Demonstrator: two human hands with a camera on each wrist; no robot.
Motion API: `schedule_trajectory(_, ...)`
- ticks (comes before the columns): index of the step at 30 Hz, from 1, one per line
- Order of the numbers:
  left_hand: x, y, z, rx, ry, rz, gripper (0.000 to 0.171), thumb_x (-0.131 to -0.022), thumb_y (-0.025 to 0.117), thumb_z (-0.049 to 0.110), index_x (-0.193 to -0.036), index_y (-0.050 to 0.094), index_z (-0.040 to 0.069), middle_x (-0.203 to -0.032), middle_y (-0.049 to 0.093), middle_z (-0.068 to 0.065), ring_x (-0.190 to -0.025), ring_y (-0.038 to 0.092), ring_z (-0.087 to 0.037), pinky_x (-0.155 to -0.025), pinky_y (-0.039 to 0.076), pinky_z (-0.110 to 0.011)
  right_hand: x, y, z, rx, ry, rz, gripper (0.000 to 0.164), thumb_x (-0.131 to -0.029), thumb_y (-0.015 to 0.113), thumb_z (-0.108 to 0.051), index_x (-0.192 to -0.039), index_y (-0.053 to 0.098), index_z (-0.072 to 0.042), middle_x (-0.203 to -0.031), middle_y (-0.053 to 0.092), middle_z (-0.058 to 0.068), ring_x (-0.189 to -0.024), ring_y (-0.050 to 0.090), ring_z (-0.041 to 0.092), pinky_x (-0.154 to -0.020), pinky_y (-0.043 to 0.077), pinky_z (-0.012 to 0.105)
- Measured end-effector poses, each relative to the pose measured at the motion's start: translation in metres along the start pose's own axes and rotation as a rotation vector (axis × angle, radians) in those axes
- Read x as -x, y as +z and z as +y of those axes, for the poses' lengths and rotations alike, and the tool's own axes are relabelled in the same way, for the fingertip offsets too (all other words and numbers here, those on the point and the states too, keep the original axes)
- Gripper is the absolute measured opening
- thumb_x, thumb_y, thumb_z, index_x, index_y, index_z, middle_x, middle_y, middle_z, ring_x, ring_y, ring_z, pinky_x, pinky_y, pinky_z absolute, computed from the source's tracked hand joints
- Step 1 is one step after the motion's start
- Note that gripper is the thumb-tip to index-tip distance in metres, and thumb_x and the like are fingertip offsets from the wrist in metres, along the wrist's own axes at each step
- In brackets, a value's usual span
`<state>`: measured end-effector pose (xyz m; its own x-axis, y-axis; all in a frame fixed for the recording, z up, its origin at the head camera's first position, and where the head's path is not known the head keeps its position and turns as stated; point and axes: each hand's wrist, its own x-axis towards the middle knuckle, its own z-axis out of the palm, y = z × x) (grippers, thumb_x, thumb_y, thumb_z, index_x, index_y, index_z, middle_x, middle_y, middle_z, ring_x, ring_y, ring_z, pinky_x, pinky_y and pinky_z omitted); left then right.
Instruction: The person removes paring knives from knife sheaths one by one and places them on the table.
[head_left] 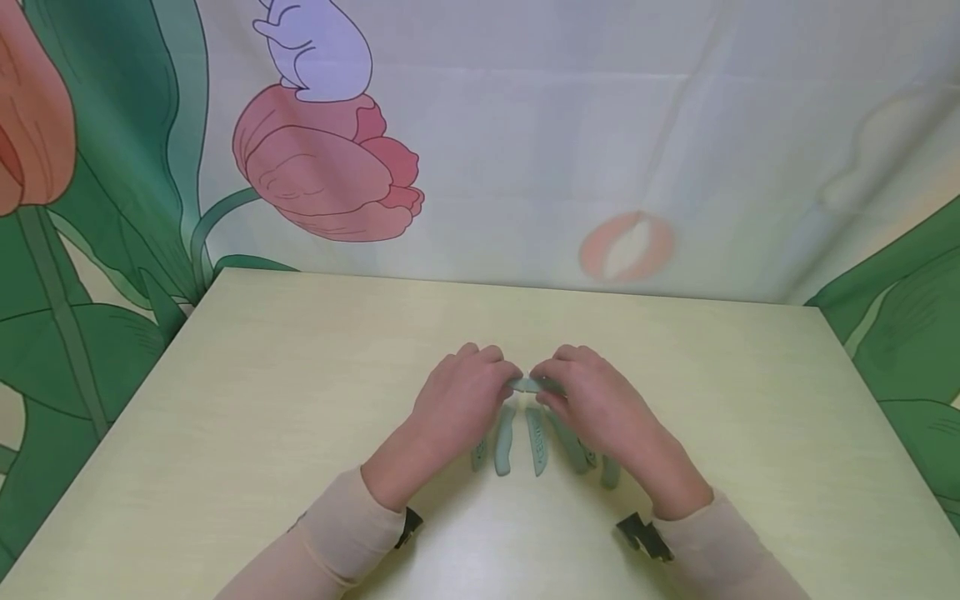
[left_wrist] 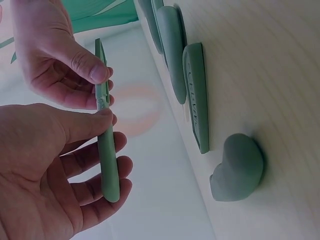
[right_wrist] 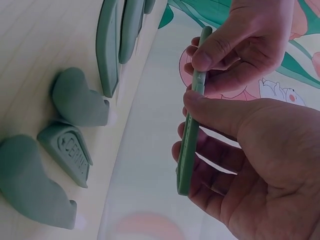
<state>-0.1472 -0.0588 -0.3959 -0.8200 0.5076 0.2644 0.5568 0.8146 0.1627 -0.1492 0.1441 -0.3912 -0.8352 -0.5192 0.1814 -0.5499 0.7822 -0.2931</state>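
Note:
My left hand (head_left: 463, 398) and right hand (head_left: 603, 404) meet above the table, each pinching one end of a slim green knife-shaped piece (head_left: 527, 385). In the left wrist view, my left thumb and fingers hold its smooth, rounded handle end (left_wrist: 109, 170). The right wrist view shows my right thumb and fingers on the narrower, slotted end (right_wrist: 186, 160). The two ends run in one line and meet between my fingertips. Below lie a smooth curved green handle (head_left: 504, 443) and a green cover with raised lettering (head_left: 537, 443).
Several more green pieces lie close by, among them a lettered cover (head_left: 478, 454) under my left wrist and a curved handle (head_left: 611, 472) under my right forearm. The pale table (head_left: 300, 350) ends at a printed curtain (head_left: 495, 167) behind.

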Motion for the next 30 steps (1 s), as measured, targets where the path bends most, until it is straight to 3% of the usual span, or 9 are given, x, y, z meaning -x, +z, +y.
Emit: schedule_trajectory(30,-0.0005,-0.0025,-0.0009,-0.005,-0.005,-0.011,0.02,-0.091,0.085,0.009,-0.11,0.083,0.016,-0.087,0.065,0.002,-0.071,0.05,-0.017,-0.062,0.044,-0.025,0.0,-0.0017,0.004,-0.014,0.006,-0.009,0.027,-0.09,0.086,-0.01,-0.116,0.079,-0.006,-0.103,0.07,0.004,-0.093,0.063,0.023,-0.083,0.056,0.036)
